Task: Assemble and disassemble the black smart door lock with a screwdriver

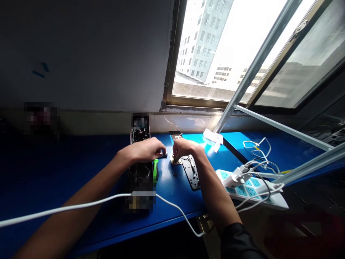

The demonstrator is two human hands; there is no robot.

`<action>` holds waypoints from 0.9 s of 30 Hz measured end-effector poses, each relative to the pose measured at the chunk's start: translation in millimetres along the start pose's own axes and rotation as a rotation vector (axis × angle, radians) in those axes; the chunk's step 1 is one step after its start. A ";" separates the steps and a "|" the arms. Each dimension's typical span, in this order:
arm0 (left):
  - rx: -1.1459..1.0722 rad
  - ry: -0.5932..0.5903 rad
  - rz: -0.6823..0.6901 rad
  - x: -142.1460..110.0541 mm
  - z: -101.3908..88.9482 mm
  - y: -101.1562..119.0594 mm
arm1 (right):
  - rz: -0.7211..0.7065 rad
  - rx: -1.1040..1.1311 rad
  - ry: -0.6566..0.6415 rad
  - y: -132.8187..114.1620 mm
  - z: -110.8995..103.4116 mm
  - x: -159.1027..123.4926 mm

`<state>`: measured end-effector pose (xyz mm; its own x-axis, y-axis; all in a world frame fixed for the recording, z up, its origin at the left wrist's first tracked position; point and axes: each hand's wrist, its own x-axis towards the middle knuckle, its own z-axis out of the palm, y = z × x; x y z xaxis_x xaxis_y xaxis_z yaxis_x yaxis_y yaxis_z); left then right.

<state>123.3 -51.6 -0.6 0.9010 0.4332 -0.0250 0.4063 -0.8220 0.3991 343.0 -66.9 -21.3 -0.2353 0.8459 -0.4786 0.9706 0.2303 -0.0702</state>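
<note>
My left hand point(148, 150) is closed, fingers curled down at a small dark piece point(164, 155) on the blue table; what the fingertips grip is too small to name. Opposite it, my right hand point(185, 148) pinches down over a small metal plate point(176, 162), and its fingertips partly hide whatever is in them. Right of that plate lies a black plate with holes point(192, 176), partly covered by my right forearm. A screwdriver with a green handle point(155, 167) lies just below my left hand, beside a long dark device with exposed wires point(138, 171).
A white power strip point(248, 189) with plugs and cables sits at the right. Metal frame bars point(283, 127) slope across the window side. A white cable point(172, 204) runs across the front. Crumpled white paper point(212, 136) and tiny dark bits point(175, 175) lie on the blue table point(107, 230).
</note>
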 end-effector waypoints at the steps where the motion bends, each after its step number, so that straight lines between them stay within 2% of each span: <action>1: -0.001 0.002 0.001 -0.1 0.1 0.3 | 0.003 -0.006 -0.002 0.1 0.5 0.8; 5: 0.028 -0.003 -0.005 -1.3 -3.7 3.9 | 0.022 -0.017 0.014 1.2 2.8 2.2; 9: 0.033 0.033 -0.004 -7.7 -13.7 6.3 | 0.029 0.010 0.140 -7.1 -0.3 -3.2; 11: 0.024 0.121 0.006 -14.1 -15.8 3.6 | 0.000 0.052 0.226 -18.7 -3.8 -5.9; 13: 0.029 0.287 0.016 -23.2 -12.2 -2.8 | -0.046 0.119 0.255 -34.5 -5.8 -5.6; 16: 0.065 0.598 0.012 -41.6 4.2 -18.3 | -0.074 0.230 0.174 -60.2 -1.6 1.6; 19: 0.053 0.780 -0.053 -62.5 28.8 -36.0 | -0.042 0.291 0.123 -77.8 7.4 10.8; 23: -0.066 0.901 -0.282 -81.5 59.2 -51.5 | 0.006 0.342 0.150 -76.6 8.0 11.4; 27: -0.265 0.848 -0.392 -83.6 74.5 -51.5 | 0.071 0.302 0.288 -59.3 -11.5 -2.2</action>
<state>38.4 -73.0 -87.3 0.2571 0.8666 0.4276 0.5134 -0.4974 0.6993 285.3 -76.9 -6.0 -0.1303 0.9642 -0.2309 0.9461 0.0512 -0.3198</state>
